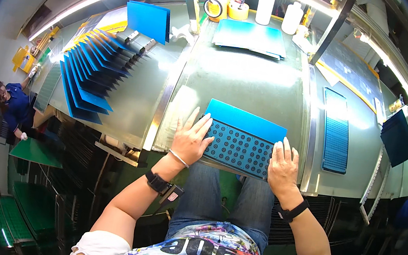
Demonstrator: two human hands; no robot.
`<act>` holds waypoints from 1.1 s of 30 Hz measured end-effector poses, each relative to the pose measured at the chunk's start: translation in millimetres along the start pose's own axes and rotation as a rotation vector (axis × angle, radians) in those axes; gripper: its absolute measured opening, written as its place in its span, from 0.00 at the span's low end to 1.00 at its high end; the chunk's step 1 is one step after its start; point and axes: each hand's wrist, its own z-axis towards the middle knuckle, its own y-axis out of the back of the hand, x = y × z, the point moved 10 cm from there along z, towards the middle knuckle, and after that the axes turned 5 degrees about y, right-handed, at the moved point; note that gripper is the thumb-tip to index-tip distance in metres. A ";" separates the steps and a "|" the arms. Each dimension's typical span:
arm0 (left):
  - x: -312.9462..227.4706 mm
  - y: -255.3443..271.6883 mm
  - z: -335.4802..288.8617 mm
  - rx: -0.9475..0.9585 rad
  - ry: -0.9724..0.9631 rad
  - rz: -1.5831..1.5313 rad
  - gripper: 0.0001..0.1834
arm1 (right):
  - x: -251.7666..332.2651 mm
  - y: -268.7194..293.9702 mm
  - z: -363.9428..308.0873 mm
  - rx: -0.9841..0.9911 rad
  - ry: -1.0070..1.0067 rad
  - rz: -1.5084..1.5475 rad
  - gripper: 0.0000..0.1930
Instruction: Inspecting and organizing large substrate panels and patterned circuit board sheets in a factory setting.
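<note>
A blue panel patterned with rows of dark rings lies at the table's front edge between my hands. Along its far side shows a plain bright blue strip; whether that is a separate sheet underneath, I cannot tell. My left hand rests at the panel's left end, fingers stretched forward and thumb spread onto the ringed surface. At the right end, my right hand lies with its fingers extended along the edge and corner. Both hands touch the panel without wrapping round it.
Several blue sheets stand fanned in a rack at left. A stack of blue sheets lies at the back, before white bottles. Another patterned panel is to the right, past a metal strip. A person works far left.
</note>
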 end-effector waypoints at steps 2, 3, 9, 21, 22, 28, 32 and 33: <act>3.9 -5.7 1.1 0.006 0.043 -0.022 0.25 | -1.4 0.8 0.4 0.009 -0.016 0.022 0.21; 4.2 -8.3 1.6 0.008 0.040 -0.026 0.25 | -2.7 1.1 0.2 0.015 -0.030 0.046 0.22; 6.7 -16.8 -4.2 0.007 0.082 -0.021 0.28 | -23.6 9.1 -13.9 0.014 -0.202 0.288 0.31; 70.6 -1.8 -0.6 -0.077 0.541 -0.150 0.23 | -11.2 15.6 -48.7 -0.061 -0.377 0.481 0.31; 76.5 -15.3 -2.9 0.037 0.651 -0.232 0.22 | -13.1 15.9 -51.2 -0.077 -0.408 0.495 0.31; 73.7 -12.7 -3.5 0.059 0.700 -0.364 0.19 | -17.3 20.1 -51.1 -0.057 -0.467 0.494 0.34; 42.1 -28.1 -7.5 0.313 0.705 -1.136 0.10 | -18.7 17.9 -45.5 -0.008 -0.452 0.508 0.38; 38.5 -31.2 -7.1 0.380 0.603 -1.121 0.06 | -22.9 17.8 -43.1 -0.007 -0.453 0.508 0.38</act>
